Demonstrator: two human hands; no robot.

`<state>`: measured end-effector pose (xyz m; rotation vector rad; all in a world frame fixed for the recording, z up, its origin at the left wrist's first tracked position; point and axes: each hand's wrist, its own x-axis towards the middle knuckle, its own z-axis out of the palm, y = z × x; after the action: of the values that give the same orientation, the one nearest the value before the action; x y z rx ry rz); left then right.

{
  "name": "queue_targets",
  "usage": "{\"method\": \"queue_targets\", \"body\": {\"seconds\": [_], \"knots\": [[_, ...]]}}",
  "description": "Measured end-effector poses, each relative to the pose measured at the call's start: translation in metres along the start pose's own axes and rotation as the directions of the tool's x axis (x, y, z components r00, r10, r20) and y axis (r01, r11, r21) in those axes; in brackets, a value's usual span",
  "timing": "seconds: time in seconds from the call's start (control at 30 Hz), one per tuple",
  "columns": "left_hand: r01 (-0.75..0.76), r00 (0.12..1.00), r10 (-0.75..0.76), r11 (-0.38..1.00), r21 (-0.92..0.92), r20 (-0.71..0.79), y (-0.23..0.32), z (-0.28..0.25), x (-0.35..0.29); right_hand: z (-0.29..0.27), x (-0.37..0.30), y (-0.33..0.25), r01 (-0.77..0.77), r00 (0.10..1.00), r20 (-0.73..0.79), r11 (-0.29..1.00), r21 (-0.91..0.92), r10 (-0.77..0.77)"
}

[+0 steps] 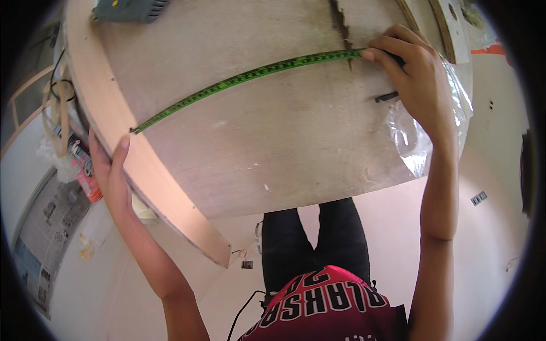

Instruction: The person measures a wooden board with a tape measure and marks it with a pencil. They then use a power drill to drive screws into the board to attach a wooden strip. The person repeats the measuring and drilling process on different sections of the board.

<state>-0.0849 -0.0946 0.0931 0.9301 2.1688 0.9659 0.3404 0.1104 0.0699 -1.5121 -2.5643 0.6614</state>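
A green tape measure blade [250, 74] stretches across a plywood work surface [256, 159], bowing slightly. Its hook end lies on a pale wooden strip [170, 193] along the left side. My left hand [114, 170] grips that strip's outer edge, thumb on top close to the hook, fingers partly hidden below. At the far right, my right hand [418, 74] is closed on the tape measure, with thumb and fingers at the blade. A dark part shows beneath the palm; the rest there is hidden.
A clear plastic bag [412, 142] and a small black piece [387, 98] lie by my right wrist. A grey vented device [131, 8] sits at the far left. Wooden pieces [443, 28] stand at the far right. A red can [87, 179] and newspaper [51, 221] are left of the strip.
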Motion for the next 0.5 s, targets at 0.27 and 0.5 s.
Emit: {"method": "queue_targets", "body": {"seconds": [0.27,0.5], "knots": [[0.101,0.994,-0.104,0.992,-0.082,-0.032,-0.004,0.002,0.027,0.001,-0.002,0.003,0.013,1.0,-0.013,1.0,-0.015,-0.013],[0.105,0.993,-0.109,0.99,-0.099,-0.037,-0.002,0.004,0.027,0.006,-0.004,0.016,0.072,0.996,-0.044,0.997,-0.03,-0.073]]}}
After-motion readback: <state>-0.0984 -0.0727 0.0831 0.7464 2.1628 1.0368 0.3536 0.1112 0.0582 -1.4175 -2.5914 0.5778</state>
